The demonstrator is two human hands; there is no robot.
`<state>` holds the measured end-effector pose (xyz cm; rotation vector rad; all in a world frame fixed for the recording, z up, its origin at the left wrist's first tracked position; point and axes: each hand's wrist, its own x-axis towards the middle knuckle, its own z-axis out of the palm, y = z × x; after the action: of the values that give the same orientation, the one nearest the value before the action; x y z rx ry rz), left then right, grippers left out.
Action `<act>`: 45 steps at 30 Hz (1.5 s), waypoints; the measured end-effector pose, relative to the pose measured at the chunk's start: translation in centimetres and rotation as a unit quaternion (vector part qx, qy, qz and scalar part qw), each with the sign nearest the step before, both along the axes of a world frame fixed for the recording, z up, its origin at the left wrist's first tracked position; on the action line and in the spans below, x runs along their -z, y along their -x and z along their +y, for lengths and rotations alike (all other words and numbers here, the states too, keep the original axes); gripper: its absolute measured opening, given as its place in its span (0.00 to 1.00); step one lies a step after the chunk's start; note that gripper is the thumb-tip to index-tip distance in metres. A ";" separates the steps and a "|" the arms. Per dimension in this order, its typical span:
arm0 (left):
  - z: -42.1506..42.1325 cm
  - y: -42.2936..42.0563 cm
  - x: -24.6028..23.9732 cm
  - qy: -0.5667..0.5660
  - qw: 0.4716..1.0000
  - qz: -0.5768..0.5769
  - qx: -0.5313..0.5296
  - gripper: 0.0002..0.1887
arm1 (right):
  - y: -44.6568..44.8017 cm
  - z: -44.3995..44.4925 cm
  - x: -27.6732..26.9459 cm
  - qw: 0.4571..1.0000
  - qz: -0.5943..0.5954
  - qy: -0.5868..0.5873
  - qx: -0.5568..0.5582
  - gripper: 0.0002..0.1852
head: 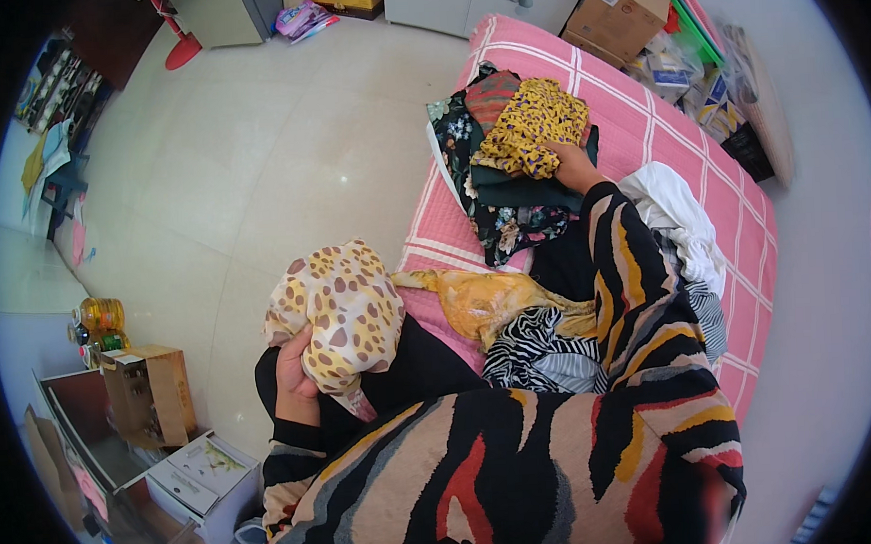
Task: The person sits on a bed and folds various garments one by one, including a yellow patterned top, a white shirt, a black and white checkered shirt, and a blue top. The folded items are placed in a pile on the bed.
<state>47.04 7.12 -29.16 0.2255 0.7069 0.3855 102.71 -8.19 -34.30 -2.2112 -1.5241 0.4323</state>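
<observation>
My left hand (297, 369) holds a bunched cream cloth (343, 316) with brown and yellow spots, above my black-trousered lap. On the bed, my right hand (575, 167) grips the near right edge of a folded yellow cloth (535, 122) with a small dark print. That cloth lies on top of a clothes pile, over a dark green folded garment (519, 189) and a black floral one (510, 228). A red-and-grey striped cloth (491, 98) shows beside it. Closer to me are a crumpled yellow-orange cloth (491, 299) and a zebra-striped garment (523, 348).
A white garment (677, 203) lies on the pink quilted bedspread (641, 135), right of my arm. Beyond the bed stand a cardboard box (617, 16) and bagged items. Tiled floor (284, 133) spreads to the left, with an opened carton (167, 393), a white box (204, 472) and oil bottles (101, 316).
</observation>
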 end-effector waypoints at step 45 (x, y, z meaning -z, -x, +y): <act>-0.3 0.5 1.1 0.008 1.000 0.012 -0.019 0.24 | 2.1 1.6 -3.8 0.992 0.014 -0.079 0.096 0.16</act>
<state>46.50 6.82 -30.26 0.2028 0.7388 0.4131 100.62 -6.55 -30.54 -2.1908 -1.2682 0.2713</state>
